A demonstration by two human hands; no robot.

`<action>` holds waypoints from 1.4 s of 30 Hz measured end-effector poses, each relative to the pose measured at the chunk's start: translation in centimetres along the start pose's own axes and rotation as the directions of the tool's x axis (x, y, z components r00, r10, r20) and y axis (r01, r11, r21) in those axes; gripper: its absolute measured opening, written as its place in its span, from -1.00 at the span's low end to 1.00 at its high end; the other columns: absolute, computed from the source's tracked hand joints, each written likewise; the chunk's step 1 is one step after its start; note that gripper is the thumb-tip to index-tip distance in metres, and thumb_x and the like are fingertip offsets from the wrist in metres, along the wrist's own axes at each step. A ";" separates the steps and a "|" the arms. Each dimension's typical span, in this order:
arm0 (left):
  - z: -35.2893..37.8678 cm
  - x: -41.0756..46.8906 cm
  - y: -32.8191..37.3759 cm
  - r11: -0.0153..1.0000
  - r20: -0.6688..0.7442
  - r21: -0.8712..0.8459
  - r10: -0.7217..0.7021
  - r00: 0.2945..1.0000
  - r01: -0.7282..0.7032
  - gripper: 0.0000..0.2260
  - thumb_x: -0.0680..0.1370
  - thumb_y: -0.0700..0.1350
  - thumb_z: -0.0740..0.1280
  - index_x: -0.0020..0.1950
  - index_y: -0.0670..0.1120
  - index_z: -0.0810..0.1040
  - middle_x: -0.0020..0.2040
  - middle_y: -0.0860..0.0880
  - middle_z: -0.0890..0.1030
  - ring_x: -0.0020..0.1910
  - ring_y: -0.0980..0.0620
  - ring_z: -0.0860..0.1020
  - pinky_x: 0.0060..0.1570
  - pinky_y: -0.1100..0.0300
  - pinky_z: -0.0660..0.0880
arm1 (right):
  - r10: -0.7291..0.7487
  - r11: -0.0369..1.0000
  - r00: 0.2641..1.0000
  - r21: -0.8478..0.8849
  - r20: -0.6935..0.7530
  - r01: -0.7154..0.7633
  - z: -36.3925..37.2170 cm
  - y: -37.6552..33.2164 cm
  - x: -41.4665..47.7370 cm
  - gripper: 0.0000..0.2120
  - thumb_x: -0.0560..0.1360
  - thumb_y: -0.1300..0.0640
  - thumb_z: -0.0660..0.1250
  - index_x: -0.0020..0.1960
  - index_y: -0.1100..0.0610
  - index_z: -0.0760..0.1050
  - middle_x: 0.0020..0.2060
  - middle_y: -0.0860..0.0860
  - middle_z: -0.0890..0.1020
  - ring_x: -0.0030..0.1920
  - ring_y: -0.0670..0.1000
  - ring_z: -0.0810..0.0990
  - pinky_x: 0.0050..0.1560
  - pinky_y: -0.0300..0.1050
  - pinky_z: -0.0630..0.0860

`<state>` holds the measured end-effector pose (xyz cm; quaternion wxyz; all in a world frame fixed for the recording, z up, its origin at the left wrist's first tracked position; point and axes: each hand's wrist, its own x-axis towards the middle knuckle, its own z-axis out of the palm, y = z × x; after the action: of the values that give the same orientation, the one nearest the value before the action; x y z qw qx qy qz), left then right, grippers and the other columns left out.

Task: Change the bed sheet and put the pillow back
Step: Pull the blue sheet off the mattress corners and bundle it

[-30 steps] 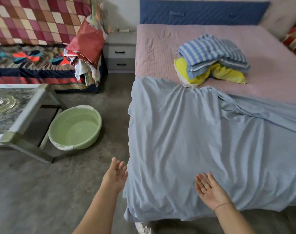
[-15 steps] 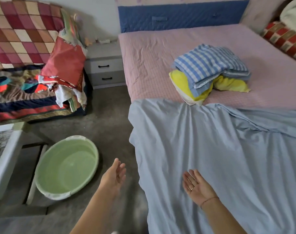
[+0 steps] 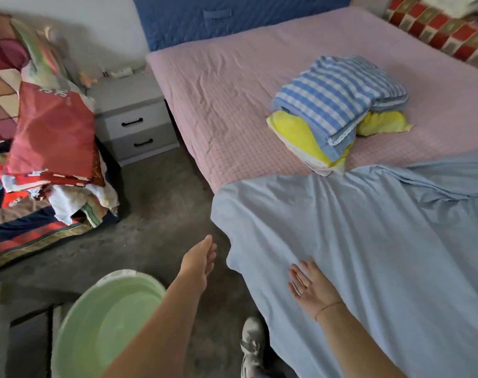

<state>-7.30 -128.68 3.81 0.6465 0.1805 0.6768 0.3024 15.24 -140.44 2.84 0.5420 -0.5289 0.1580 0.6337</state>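
Half done at best, judging from the head view. Spread over the lower right of the frame only: light blue sheet, wrinkled, its edge draped over the near side of the bed. Bare pink check toward the top, with a folded blue-check and yellow pile at upper right, touching the sheet's far edge. Probably left to do: pulling the sheet up to the headboard, clearing the pile, fetching the red pillow from the left edge.

Left hand at lower centre, over the floor beside the sheet's corner, fingers straight, holding nothing. Right hand just right of it, palm up, fingers loosely extended over the sheet, holding nothing; contact hard to tell.
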 end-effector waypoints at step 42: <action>8.3 4.5 3.8 0.462 0.776 0.631 -0.390 0.497 -0.623 -0.82 0.61 0.00 0.27 0.01 -0.05 0.61 -0.07 -0.03 0.64 -0.03 0.03 0.61 0.11 0.20 0.54 | -0.195 0.964 0.925 0.110 -0.327 0.242 4.2 0.8 6.8 -0.22 0.37 -0.38 0.33 0.37 0.16 0.41 0.25 0.15 0.55 0.28 0.20 0.51 0.35 0.18 0.39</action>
<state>-0.14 -121.45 2.95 0.6677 0.6632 0.2918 -0.1707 13.47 -133.94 -1.56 0.6152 -0.5951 0.2288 0.4637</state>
